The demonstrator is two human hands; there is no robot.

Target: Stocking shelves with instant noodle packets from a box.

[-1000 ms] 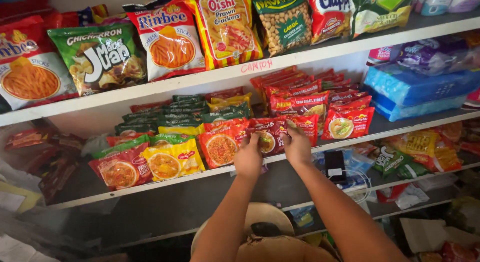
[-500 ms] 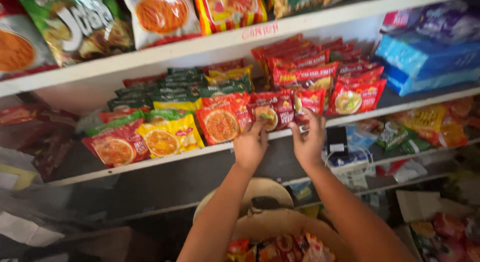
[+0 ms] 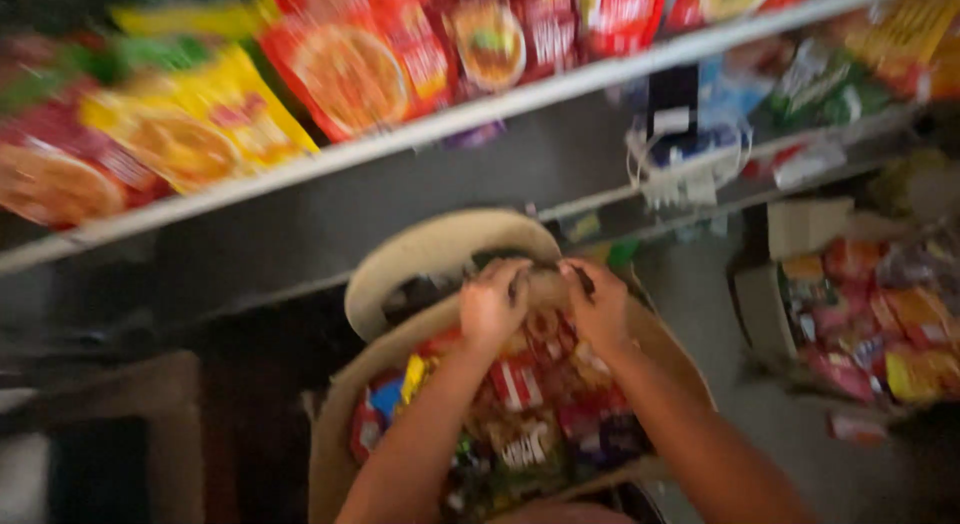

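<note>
Both hands were low over an open cardboard box (image 3: 400,274), the left hand (image 3: 492,306) and the right hand (image 3: 598,306) close together with fingers curled, and they seemed to pinch something dark between them at the far rim of the box, though the blur did not let me tell what it was. Just beneath and nearer than the hands lay the snack packets (image 3: 520,404) that filled the box. I judged these to be light, soft and crinkly with a slippery film, easy to crush, so best taken by a sealed edge.
</note>
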